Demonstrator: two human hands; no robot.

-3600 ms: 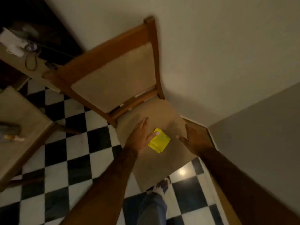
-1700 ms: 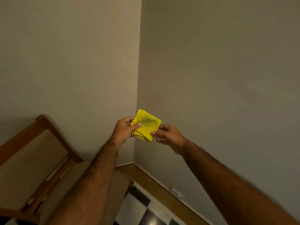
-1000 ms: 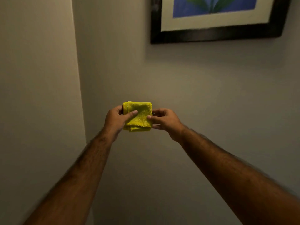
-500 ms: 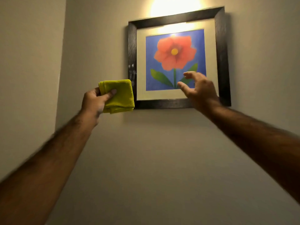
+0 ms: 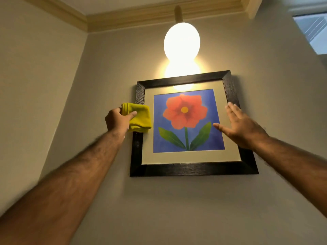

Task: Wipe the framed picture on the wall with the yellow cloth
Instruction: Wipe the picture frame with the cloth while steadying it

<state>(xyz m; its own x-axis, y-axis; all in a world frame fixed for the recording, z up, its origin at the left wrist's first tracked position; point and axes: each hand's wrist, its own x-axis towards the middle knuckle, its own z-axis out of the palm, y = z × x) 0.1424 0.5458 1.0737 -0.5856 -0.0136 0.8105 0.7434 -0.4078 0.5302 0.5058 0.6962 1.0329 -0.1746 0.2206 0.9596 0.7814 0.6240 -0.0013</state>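
Note:
A framed picture [image 5: 192, 167] with a black frame hangs on the grey wall; it shows a red flower on blue. My left hand [image 5: 117, 121] grips the folded yellow cloth [image 5: 140, 117], which overlaps the frame's left side at mid height. My right hand [image 5: 241, 126] is spread flat with fingers apart over the picture's right part and the frame's right side. Whether the palm touches the glass is unclear.
A lit globe lamp [image 5: 181, 41] hangs just above the frame's top edge. The room corner [image 5: 77, 71] lies left of the frame, with cornice moulding along the ceiling. A window opening [image 5: 313, 30] shows at the upper right.
The cloth came off the chair seat and up to the picture. In the last half second my left hand brought it onto the frame's left side, and my right hand flattened at the right side.

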